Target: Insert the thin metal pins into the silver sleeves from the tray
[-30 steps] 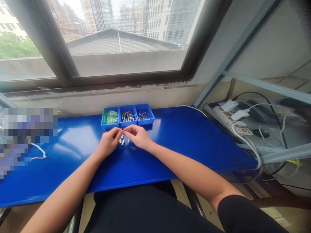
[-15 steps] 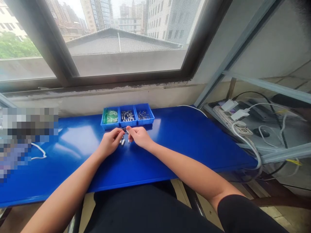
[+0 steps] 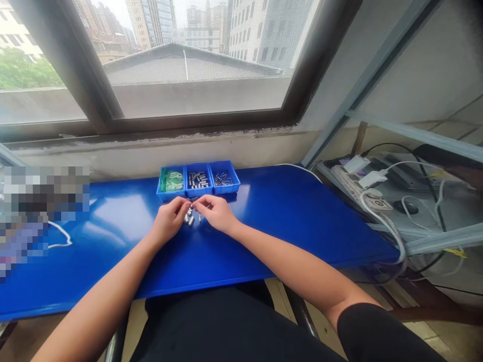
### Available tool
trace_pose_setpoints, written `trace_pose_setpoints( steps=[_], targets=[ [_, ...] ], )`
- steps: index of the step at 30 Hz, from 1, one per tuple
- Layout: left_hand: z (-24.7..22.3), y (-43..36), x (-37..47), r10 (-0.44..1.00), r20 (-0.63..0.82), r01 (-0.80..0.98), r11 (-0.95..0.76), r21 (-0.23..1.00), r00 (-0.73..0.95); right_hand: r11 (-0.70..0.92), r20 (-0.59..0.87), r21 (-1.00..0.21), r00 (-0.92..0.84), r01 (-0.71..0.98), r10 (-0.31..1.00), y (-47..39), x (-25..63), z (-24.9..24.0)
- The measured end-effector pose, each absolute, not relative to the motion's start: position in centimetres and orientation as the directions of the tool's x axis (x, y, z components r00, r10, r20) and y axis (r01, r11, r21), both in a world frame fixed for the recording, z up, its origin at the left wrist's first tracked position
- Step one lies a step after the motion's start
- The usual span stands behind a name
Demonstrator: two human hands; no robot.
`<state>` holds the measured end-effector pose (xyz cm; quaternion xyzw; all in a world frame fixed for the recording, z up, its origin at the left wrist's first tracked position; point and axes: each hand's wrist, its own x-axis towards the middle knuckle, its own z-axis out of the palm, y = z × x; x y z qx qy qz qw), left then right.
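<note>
My left hand (image 3: pixel 172 216) and my right hand (image 3: pixel 215 213) meet fingertip to fingertip over the blue table (image 3: pixel 264 221), just in front of three joined blue bins. Both hands are pinched; whatever lies between the fingertips is too small to make out. Several small silvery pieces (image 3: pixel 189 219) lie on the table below the fingers, and a thin metal piece (image 3: pixel 199 217) is beside them. The left bin (image 3: pixel 160 187) holds pale pieces in green plastic, the middle bin (image 3: pixel 199 192) dark and silver cylinders, the right bin (image 3: pixel 226 189) thin metal parts.
At the right, a metal rack (image 3: pixel 445 239) carries a power strip (image 3: pixel 358 188) with white chargers, cables and a dark mouse (image 3: pixel 405 205). A white cable (image 3: pixel 60 232) lies at the left beside a blurred-out area. A window (image 3: pixel 196 100) stands behind the table.
My right thumb and fingers have shifted slightly, closing into a narrower pinch against the left fingertips. The bins and the pieces on the table stay where they were.
</note>
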<state>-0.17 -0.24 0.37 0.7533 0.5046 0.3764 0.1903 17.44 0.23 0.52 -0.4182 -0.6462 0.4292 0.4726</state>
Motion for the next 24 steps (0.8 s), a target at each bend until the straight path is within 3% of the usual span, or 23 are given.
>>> trace_pose_setpoints(
  steps=[11,24],
  targets=[
    [0.5,-0.41,-0.12,0.893,0.387,0.573,-0.446,0.687,0.23,0.195,0.172,-0.979,-0.275,0.057,0.946,0.49,17.32,0.3],
    [0.67,-0.46,0.0,0.898,0.401,0.631,-0.42,0.652,0.183,0.284,0.26,-0.955,-0.22,0.087,0.94,0.19,17.38,0.43]
  ],
)
